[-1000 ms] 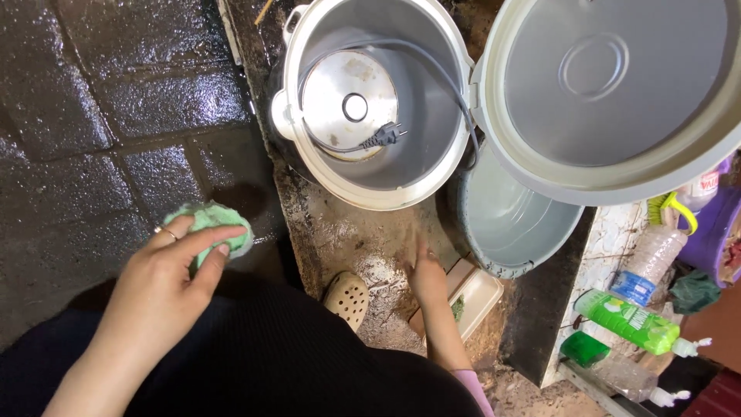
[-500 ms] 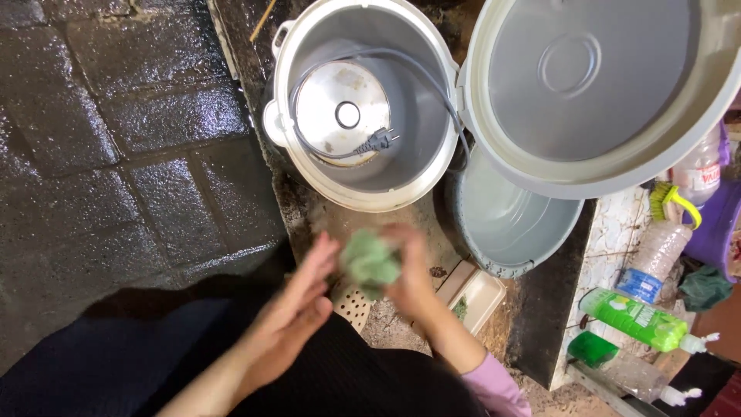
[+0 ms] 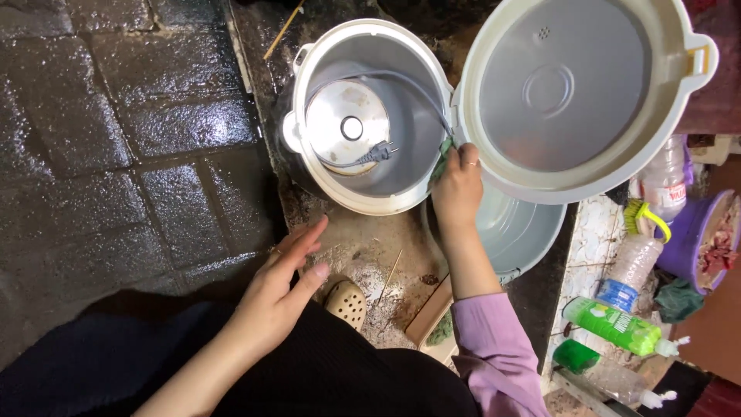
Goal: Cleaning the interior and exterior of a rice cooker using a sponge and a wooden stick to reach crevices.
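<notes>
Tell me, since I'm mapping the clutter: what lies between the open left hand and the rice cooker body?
In the head view, only bare, wet, dirty ground separates the left hand from the rice cooker body.

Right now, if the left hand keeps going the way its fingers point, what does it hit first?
The left hand points up and right over bare wet ground. First in line looks like the outer wall of the open rice cooker, near its lower rim. Depth is unclear, so it might pass above.

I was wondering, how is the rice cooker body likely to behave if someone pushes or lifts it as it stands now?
The rice cooker body probably feels light for its size, since its inner pot is out and only the power cord lies inside. The wide open lid hangs off one side, so it may tip that way. The wet ground suggests it could slide.
</notes>
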